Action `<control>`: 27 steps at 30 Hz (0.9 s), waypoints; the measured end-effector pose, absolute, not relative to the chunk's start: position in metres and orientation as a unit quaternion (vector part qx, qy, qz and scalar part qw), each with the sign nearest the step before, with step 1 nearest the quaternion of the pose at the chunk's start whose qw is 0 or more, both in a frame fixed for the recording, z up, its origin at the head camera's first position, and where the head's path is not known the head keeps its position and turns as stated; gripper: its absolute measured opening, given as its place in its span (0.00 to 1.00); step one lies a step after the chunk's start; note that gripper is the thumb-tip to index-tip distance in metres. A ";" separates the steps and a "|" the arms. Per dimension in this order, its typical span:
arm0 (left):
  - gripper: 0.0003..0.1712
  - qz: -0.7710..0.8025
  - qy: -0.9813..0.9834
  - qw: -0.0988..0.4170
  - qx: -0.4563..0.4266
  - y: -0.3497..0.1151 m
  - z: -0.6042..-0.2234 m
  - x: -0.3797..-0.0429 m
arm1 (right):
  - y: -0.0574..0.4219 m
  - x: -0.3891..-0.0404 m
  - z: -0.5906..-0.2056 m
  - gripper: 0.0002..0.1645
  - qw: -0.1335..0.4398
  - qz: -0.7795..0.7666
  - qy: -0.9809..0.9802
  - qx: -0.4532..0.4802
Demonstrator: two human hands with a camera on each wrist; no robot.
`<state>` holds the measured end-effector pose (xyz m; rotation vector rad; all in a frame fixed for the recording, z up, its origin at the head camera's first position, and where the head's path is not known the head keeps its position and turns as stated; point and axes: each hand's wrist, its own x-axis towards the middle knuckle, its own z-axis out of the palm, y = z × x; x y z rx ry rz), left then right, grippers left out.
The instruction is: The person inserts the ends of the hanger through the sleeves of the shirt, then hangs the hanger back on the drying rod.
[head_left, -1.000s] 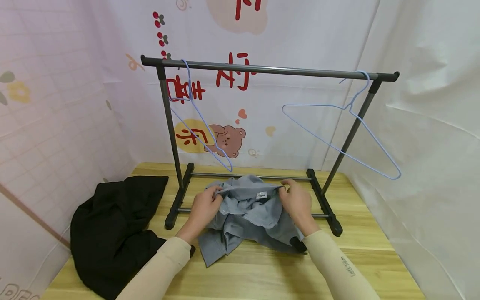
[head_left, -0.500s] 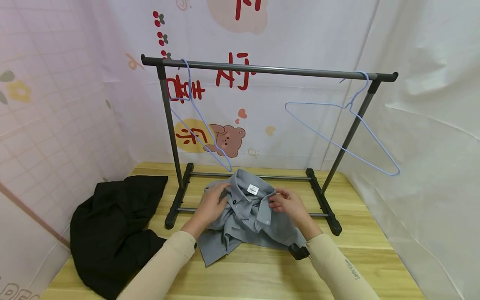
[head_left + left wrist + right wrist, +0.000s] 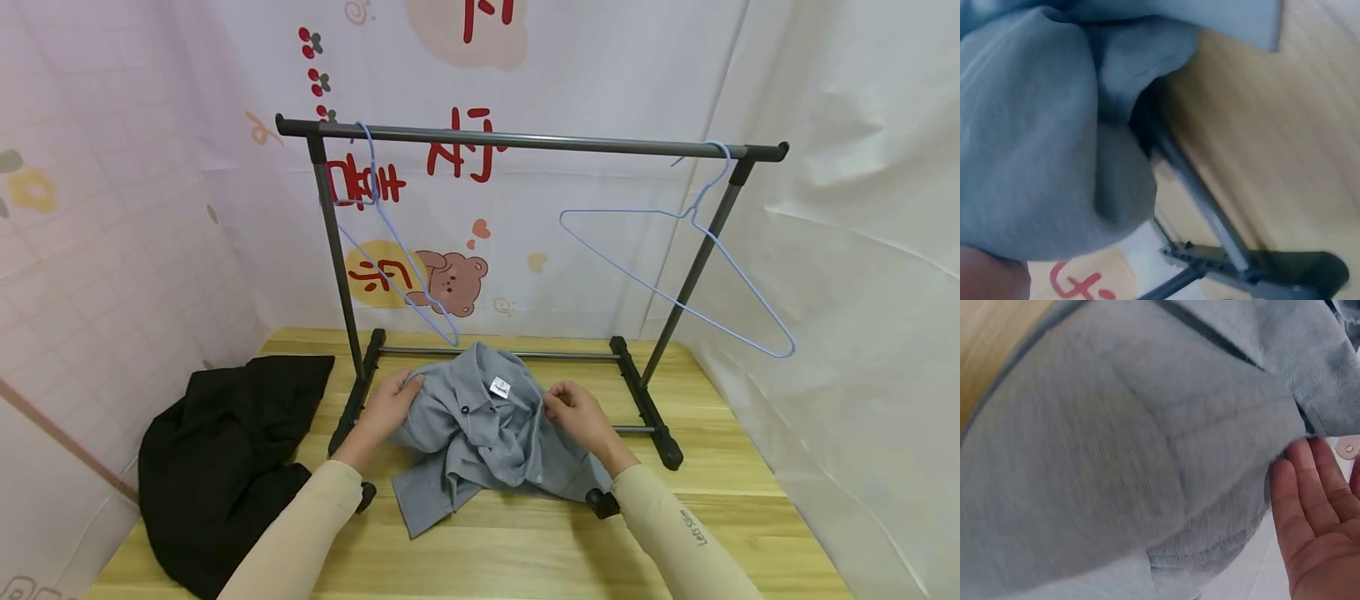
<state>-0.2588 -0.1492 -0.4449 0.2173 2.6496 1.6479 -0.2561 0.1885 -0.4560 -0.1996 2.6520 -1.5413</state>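
A grey collared shirt (image 3: 487, 433) lies bunched on the table, its collar upright with a white label (image 3: 500, 387) inside and a dark button at the front. My left hand (image 3: 388, 408) grips the shirt's left shoulder, lifting the cloth a little. At the right side, near the collar, my right hand (image 3: 581, 414) pinches the cloth between thumb and fingers. In the right wrist view, the right fingers (image 3: 1300, 487) meet a fold of the shirt. The left wrist view shows mostly grey cloth (image 3: 1041, 137), with a bit of the left hand at the corner.
Behind the shirt stands a dark metal garment rack (image 3: 525, 142). One blue wire hanger (image 3: 405, 243) hangs at its left, another blue hanger (image 3: 678, 304) at its right. A black garment (image 3: 225, 467) lies on the wooden table (image 3: 720, 508) at the left.
The shirt has been turned so its collar stands up with the label showing. My left hand has moved left to the shoulder; my right hand has come in slightly and still touches the right side.
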 end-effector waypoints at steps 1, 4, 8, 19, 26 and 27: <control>0.17 0.529 0.845 0.007 0.072 -0.153 -0.442 -0.259 | 0.189 -0.257 -0.457 0.11 0.032 -0.492 0.867 -0.070; 0.18 0.505 0.861 0.007 0.063 -0.164 -0.440 -0.260 | 0.188 -0.258 -0.459 0.16 0.013 -0.439 0.893 -0.096; 0.16 0.371 0.928 -0.018 0.026 -0.176 -0.448 -0.261 | 0.184 -0.255 -0.461 0.28 -0.058 -0.340 0.922 -0.175; 0.35 0.295 0.903 -0.111 0.291 -0.149 -0.446 -0.267 | 0.171 -0.243 -0.458 0.32 -0.126 -0.060 0.908 -0.396; 0.12 0.296 0.915 -0.052 0.270 -0.134 -0.436 -0.267 | 0.182 -0.247 -0.443 0.07 -0.059 -0.119 0.916 -0.379; 0.09 0.314 0.913 -0.053 0.254 -0.132 -0.435 -0.267 | 0.183 -0.249 -0.438 0.07 -0.050 -0.146 0.917 -0.369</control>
